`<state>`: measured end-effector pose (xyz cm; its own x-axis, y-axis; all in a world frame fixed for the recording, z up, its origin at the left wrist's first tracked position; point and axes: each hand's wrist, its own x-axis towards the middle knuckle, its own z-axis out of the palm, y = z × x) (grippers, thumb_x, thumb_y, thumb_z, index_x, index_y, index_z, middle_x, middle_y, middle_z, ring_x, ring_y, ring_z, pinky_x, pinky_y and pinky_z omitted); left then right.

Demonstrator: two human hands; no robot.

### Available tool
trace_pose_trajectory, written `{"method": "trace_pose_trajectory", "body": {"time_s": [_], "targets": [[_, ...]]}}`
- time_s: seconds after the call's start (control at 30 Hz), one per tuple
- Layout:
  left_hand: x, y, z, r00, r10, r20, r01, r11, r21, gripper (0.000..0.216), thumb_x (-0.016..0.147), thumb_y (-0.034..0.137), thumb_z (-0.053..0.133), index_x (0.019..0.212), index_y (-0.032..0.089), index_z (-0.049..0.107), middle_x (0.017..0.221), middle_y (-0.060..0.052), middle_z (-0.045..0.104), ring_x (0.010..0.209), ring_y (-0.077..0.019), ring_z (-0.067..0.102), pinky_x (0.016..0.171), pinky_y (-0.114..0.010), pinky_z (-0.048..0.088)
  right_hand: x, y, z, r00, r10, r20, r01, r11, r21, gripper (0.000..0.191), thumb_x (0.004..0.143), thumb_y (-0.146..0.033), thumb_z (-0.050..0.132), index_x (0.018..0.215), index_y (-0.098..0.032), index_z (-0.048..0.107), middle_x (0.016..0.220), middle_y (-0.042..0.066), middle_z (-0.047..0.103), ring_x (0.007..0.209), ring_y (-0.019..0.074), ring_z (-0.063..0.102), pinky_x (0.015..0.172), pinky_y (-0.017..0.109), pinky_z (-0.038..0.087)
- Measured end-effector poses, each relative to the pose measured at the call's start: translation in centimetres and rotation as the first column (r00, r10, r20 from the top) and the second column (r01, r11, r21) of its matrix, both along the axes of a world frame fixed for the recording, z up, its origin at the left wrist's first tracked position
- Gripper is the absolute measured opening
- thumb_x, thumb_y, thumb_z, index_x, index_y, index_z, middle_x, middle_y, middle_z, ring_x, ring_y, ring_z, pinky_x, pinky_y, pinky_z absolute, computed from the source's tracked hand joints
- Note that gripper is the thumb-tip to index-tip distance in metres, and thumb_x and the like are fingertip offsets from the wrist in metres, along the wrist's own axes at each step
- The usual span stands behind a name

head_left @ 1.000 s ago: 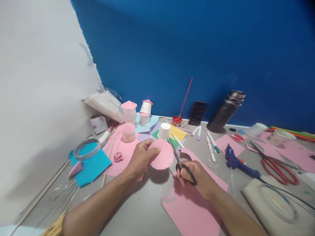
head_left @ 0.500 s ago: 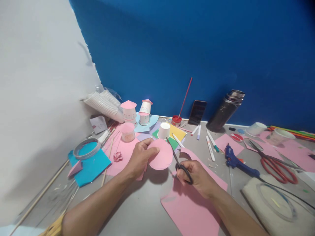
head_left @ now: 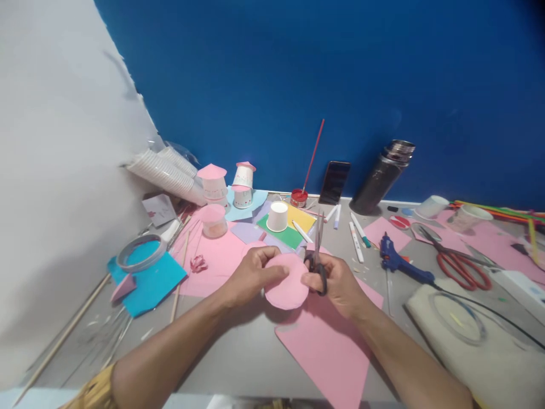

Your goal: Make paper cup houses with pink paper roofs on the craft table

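My left hand pinches a round pink paper disc by its left edge, just above the grey table. My right hand grips small black-handled scissors, blades pointing up and away, closed or nearly so. Its fingers also touch the disc's right edge. Under both hands lies a large pink paper sheet with a curved cut-out.
Around the hands lie a white paper cup, markers, a blue glue gun, red scissors and a clear tape roll. At the back stand pink-roofed cup towers, a red paint pot, a phone and a dark flask.
The scissors left the disc's edge and swung upright. My right hand came in to touch the disc, and both hands moved closer together. The view shifted slightly.
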<state>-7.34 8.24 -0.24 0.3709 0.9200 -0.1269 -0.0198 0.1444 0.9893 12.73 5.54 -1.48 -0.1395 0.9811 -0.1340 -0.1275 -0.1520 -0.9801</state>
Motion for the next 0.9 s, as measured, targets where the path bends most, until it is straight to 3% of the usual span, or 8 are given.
{"method": "trace_pose_trajectory", "body": {"time_s": [0.13,0.2,0.37,0.47,0.67,0.9], "targets": [[1.0,-0.8,-0.3,0.989,-0.033,0.145,0.044,0.996,-0.072,0.032,0.076,0.031,0.076,0.101,0.011,0.074,0.091,-0.010,0.074,0.076,-0.0213,0.069,0.068,-0.030,0.052,-0.3,0.1,-0.6,0.988,-0.157,0.006,0.157,0.987,0.025,0.034,0.060,-0.035,0.090,0.074,-0.018,0.064,0.063,-0.005,0.057,0.058,0.0110,0.049,0.054,0.025,0.038],[1.3,-1.1,-0.4,0.986,0.003,0.169,0.014,0.995,-0.103,0.037,0.076,0.030,0.076,0.106,0.009,0.074,0.097,-0.014,0.076,0.083,-0.0257,0.072,0.074,-0.035,0.056,-0.3,0.2,-1.0,0.987,-0.163,-0.013,0.163,0.986,0.023,0.037,0.061,-0.038,0.091,0.075,-0.018,0.064,0.066,-0.003,0.059,0.059,0.0114,0.050,0.055,0.025,0.038],[1.1,-0.7,0.0,0.972,0.183,0.150,-0.169,0.980,-0.101,0.028,0.070,0.026,0.072,0.093,0.009,0.072,0.079,-0.010,0.074,0.068,-0.0231,0.068,0.063,-0.032,0.054,0.1,0.4,-1.4,0.996,0.092,0.007,-0.092,0.996,0.020,0.053,0.073,-0.068,0.079,0.073,-0.016,0.065,0.061,0.001,0.062,0.052,0.0107,0.047,0.051,0.026,0.032],[0.4,-0.1,0.2,0.966,0.233,0.114,-0.228,0.972,-0.049,0.024,0.067,0.026,0.072,0.084,0.010,0.070,0.072,-0.007,0.070,0.061,-0.0186,0.062,0.056,-0.028,0.048,0.3,0.3,-0.9,0.984,0.156,0.088,-0.160,0.986,0.043,0.060,0.074,-0.076,0.073,0.072,-0.017,0.067,0.058,0.002,0.062,0.052,0.0122,0.047,0.052,0.027,0.032],[-0.1,0.2,0.2,0.977,0.187,0.100,-0.188,0.982,-0.002,0.023,0.068,0.029,0.070,0.083,0.011,0.070,0.071,-0.005,0.068,0.062,-0.0175,0.060,0.057,-0.027,0.046,0.4,0.0,-0.5,0.959,0.235,0.159,-0.257,0.957,0.135,0.059,0.079,-0.075,0.068,0.067,-0.018,0.064,0.058,0.003,0.061,0.062,0.0185,0.056,0.067,0.035,0.044],[-0.3,0.4,-0.1,0.976,0.208,0.060,-0.208,0.978,0.001,0.020,0.066,0.028,0.070,0.080,0.012,0.069,0.067,-0.002,0.062,0.058,-0.0140,0.054,0.054,-0.025,0.041,0.5,0.0,-0.6,0.955,0.228,0.191,-0.252,0.961,0.110,0.045,0.080,-0.059,0.072,0.062,-0.020,0.061,0.055,0.001,0.060,0.058,0.0160,0.051,0.071,0.035,0.044]]}}
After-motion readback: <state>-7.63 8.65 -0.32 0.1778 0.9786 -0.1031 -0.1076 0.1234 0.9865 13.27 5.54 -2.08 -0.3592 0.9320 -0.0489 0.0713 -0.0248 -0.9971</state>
